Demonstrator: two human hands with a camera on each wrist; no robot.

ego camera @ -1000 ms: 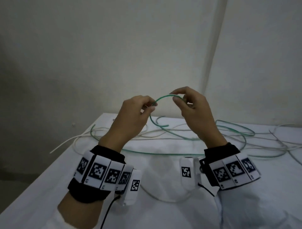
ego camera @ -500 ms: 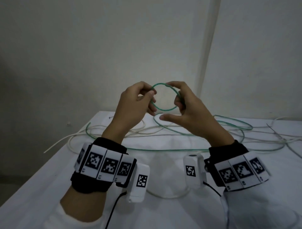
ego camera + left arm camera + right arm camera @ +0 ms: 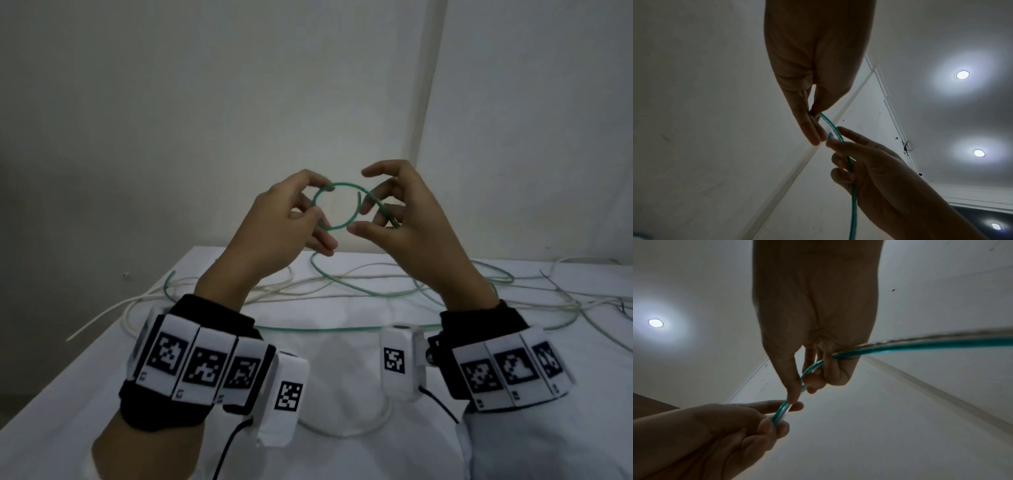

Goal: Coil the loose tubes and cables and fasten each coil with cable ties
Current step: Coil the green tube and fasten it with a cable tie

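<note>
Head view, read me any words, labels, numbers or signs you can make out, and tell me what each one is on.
No readable words, brands or numbers in any view.
Left wristband: black-and-white square marker codes, patterns only; tiny marks beneath them are too small to read.
Right wristband: same marker codes, tiny marks unreadable.
Left wrist camera and right wrist camera: one marker code each, no text.
Green tube, white table: no print visible.

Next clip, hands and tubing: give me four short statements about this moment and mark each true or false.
1. Both hands hold the green tube up off the table. True.
2. A cable tie already fastens the small loop. False: none is visible on it.
3. White cables lie loose on the table. True.
4. The right hand rests flat on the table. False: it is raised, with the tube running through its fingers, opposite the left hand.
</note>
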